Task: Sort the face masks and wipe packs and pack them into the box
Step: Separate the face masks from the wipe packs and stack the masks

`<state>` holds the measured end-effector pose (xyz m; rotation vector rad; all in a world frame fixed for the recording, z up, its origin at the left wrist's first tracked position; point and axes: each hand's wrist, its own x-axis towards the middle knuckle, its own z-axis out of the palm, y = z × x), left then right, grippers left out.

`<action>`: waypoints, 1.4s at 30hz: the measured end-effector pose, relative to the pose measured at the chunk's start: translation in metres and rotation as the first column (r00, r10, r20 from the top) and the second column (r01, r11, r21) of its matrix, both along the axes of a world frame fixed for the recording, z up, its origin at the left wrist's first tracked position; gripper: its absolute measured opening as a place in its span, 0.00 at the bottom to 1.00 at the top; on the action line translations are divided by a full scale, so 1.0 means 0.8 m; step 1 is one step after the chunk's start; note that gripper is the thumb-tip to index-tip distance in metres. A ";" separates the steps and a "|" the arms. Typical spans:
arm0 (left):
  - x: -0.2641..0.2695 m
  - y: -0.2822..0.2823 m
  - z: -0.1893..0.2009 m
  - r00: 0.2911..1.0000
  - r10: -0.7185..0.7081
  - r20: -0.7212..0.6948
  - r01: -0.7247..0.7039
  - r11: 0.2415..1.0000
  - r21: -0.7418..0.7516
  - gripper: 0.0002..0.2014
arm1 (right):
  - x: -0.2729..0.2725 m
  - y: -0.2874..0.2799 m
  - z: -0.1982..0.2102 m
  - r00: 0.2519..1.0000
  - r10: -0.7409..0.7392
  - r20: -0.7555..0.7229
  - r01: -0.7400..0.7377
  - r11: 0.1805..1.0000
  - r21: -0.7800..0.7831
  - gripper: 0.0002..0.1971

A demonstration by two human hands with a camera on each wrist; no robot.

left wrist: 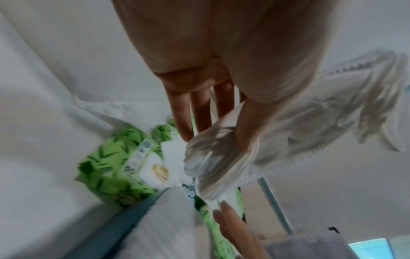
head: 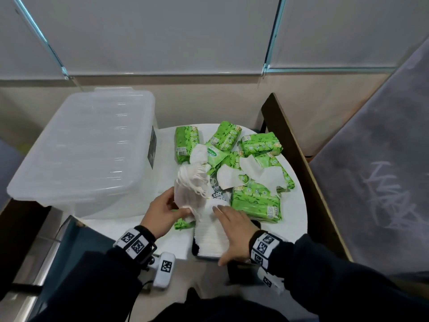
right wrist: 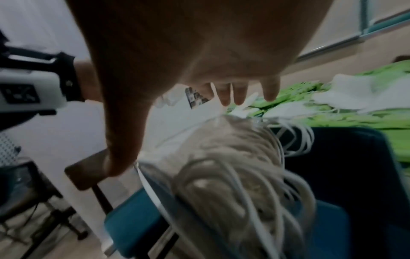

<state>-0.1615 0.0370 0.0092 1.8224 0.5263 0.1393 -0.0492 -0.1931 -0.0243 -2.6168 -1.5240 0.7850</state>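
- Two hands work at the white table (head: 299, 205): the left hand (head: 162, 211) pinches a bunch of face masks (head: 191, 184)
- Right hand (head: 232, 226), fingers spread, presses a mask stack (head: 209, 238) beside green wipe packs (head: 255, 203); the box (head: 81, 147) stands left, lidded

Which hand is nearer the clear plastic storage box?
Left. The left hand holds a bunch of white masks beside the box's near right corner. The right hand rests on the mask stack further right, away from the box.

White round table (head: 299, 205), wooden chair (head: 290, 135)
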 end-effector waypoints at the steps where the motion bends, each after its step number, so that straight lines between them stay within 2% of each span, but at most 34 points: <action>1: -0.006 0.004 -0.007 0.999 0.038 -0.011 -0.038 0.999 0.019 0.21 | -0.005 0.002 -0.010 0.998 0.027 0.049 -0.026 0.999 -0.026 0.77; 5: -0.015 0.012 -0.032 0.992 0.119 -0.041 -0.116 0.991 0.067 0.21 | -0.018 0.011 -0.024 0.992 -0.018 0.125 0.029 0.996 -0.086 0.77; 8: -0.005 0.010 -0.039 0.990 0.133 -0.050 -0.128 0.986 0.103 0.19 | -0.023 0.016 -0.031 0.988 -0.038 0.152 0.048 0.997 -0.058 0.67; 11: 0.014 0.006 -0.040 0.994 0.101 -0.044 -0.095 0.987 0.129 0.19 | -0.023 0.012 -0.042 0.993 -0.101 0.061 0.103 0.994 -0.027 0.57; 14: 0.034 0.002 -0.044 0.998 -0.008 -0.057 0.018 0.983 0.181 0.23 | -0.017 0.004 -0.057 0.973 -0.203 -0.113 0.202 0.979 -0.024 0.56; 16: 0.046 -0.004 -0.046 0.991 -0.120 -0.067 0.133 0.959 0.249 0.23 | -0.014 0.002 -0.063 0.962 -0.228 -0.151 0.226 0.974 -0.027 0.55; 19: 0.058 -0.017 -0.055 0.950 -0.293 -0.105 0.311 0.887 0.342 0.22 | -0.018 -0.001 -0.065 0.956 -0.253 -0.151 0.255 0.967 -0.005 0.53; 21: 0.060 -0.021 -0.065 0.910 -0.379 -0.165 0.413 0.806 0.425 0.23 | -0.020 -0.001 -0.069 0.952 -0.267 -0.150 0.274 0.961 0.030 0.50; 25: 0.061 -0.027 -0.080 0.831 -0.425 -0.358 0.555 0.614 0.561 0.23 | -0.021 0.002 -0.103 0.948 -0.276 -0.158 0.275 0.961 -0.026 0.40; 27: 0.071 -0.029 -0.081 0.805 -0.431 -0.407 0.589 0.511 0.626 0.23 | -0.021 -0.001 -0.111 0.958 -0.254 -0.137 0.263 0.963 0.053 0.41; 28: 0.077 -0.028 -0.077 0.786 -0.440 -0.434 0.616 0.501 0.608 0.22 | -0.022 0.000 -0.105 0.961 -0.250 -0.120 0.262 0.961 0.090 0.43; 30: 0.090 -0.022 -0.070 0.706 -0.488 -0.514 0.708 0.504 0.494 0.24 | -0.019 0.000 -0.102 0.960 -0.253 -0.118 0.267 0.956 0.120 0.45; 32: 0.099 -0.018 -0.063 0.635 -0.521 -0.570 0.772 0.458 0.441 0.25 | -0.018 0.001 -0.101 0.953 -0.268 -0.139 0.285 0.950 0.125 0.44; 34: 0.104 -0.018 -0.061 0.665 -0.492 -0.563 0.747 0.414 0.520 0.23 | -0.018 0.001 -0.094 0.947 -0.273 -0.168 0.295 0.948 0.122 0.43; 36: 0.108 -0.026 -0.062 0.707 -0.455 -0.542 0.703 0.368 0.608 0.22 | -0.020 -0.001 -0.090 0.949 -0.261 -0.174 0.286 0.948 0.140 0.47; 39: 0.114 -0.041 -0.071 0.696 -0.484 -0.530 0.705 0.324 0.631 0.18 | -0.024 -0.009 -0.086 0.932 -0.255 -0.259 0.305 0.935 0.180 0.46; 41: 0.119 -0.052 -0.073 0.693 -0.467 -0.549 0.706 0.288 0.647 0.20 | -0.029 -0.016 -0.086 0.917 -0.261 -0.303 0.331 0.920 0.210 0.48; 42: 0.123 -0.059 -0.071 0.688 -0.454 -0.566 0.708 0.246 0.662 0.21 | -0.030 -0.021 -0.087 0.910 -0.269 -0.316 0.346 0.912 0.221 0.49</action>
